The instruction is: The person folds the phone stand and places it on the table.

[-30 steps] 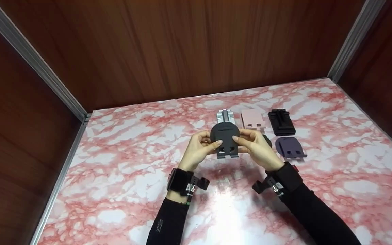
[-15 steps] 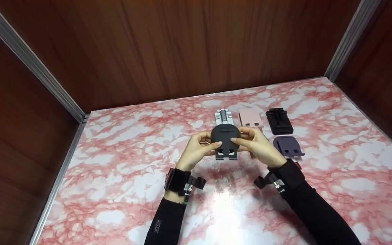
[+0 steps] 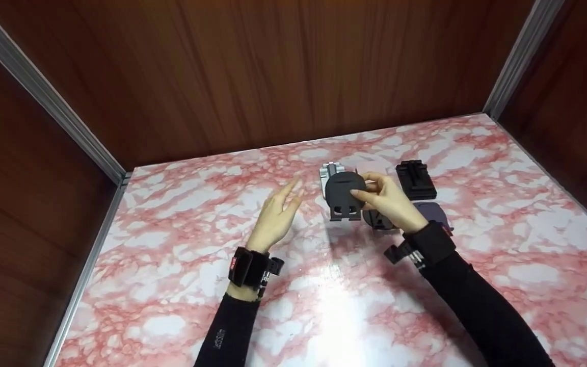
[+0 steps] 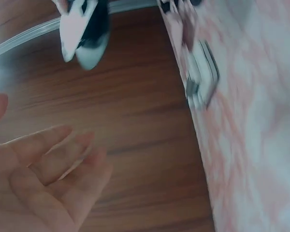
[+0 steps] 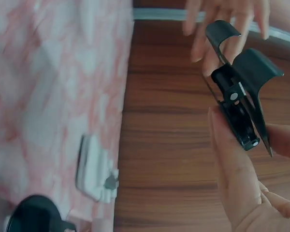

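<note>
My right hand [image 3: 389,203] pinches a dark grey folding phone stand [image 3: 344,191] at its right edge, thumb on the face. The stand is held above the table, its rounded end up and its two slots and lipped edge down. Seen edge-on in the right wrist view, the phone stand [image 5: 239,113] shows a hinged arm between its plates and curved lips. Off to its left, my left hand [image 3: 272,216] is apart from it, fingers extended and holding nothing. The left wrist view shows that hand's fingers [image 4: 63,166] spread with the palm bare.
Behind the held stand lies a silver-white phone stand [image 3: 325,173], with a pink one [image 3: 370,166] beside it. Farther right are a black stand [image 3: 416,179] and a purple one [image 3: 432,210]. Another dark round stand [image 3: 376,220] lies below my right hand. Wooden panels [image 3: 293,76] wall the table.
Both hands held the dark grey phone stand earlier. My left hand has let go and moved left; my right hand has carried the stand slightly up and right.
</note>
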Demonstrator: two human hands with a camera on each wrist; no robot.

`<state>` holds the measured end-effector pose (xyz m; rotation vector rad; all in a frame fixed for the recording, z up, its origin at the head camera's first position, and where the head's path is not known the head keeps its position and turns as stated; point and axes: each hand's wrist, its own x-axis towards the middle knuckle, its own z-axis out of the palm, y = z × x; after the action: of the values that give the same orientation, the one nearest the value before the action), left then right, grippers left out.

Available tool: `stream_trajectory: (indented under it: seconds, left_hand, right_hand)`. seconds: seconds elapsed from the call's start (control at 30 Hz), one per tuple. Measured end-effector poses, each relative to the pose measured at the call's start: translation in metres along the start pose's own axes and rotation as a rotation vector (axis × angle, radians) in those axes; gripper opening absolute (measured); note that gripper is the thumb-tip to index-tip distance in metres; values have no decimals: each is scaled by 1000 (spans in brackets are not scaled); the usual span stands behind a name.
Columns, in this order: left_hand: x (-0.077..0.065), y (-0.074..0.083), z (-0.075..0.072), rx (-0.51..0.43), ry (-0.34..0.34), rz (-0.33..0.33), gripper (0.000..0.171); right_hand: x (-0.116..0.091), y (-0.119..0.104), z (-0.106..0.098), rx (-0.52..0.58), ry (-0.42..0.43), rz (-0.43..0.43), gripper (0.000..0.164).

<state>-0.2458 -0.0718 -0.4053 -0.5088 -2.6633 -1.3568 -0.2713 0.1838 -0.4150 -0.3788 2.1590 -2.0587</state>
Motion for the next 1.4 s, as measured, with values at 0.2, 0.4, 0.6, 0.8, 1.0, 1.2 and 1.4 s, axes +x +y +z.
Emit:
stream_trajectory:
  seconds: [0.2, 0.4, 0.6, 0.8, 1.0, 1.2, 1.4]
  left_hand:
    - [-5, -6, -3, 225, 9, 57, 59]
    - [-10, -12, -2, 367, 11, 66, 64]
    - [-14, -16, -2, 384, -9, 48, 65]
    - [-16, -18, -2, 365, -19, 53, 65]
    - [-18, -19, -4, 345, -24, 44, 64]
    - [-19, -18, -7, 312, -22, 28, 64]
    - [-22, -18, -9, 298, -24, 17, 66]
  right_hand:
    - [10, 16, -1, -179, 10, 69, 40]
    - [16, 28, 3, -391, -3, 98, 50]
    - [21, 39, 6, -508, -23, 112, 46]
    - [23, 46, 8, -568, -7, 104, 46]
    - [25, 51, 11, -846, -19, -80, 19]
    - [24, 53, 14, -967, 22, -68, 22]
    - [23, 51, 18, -1081, 52, -98, 20]
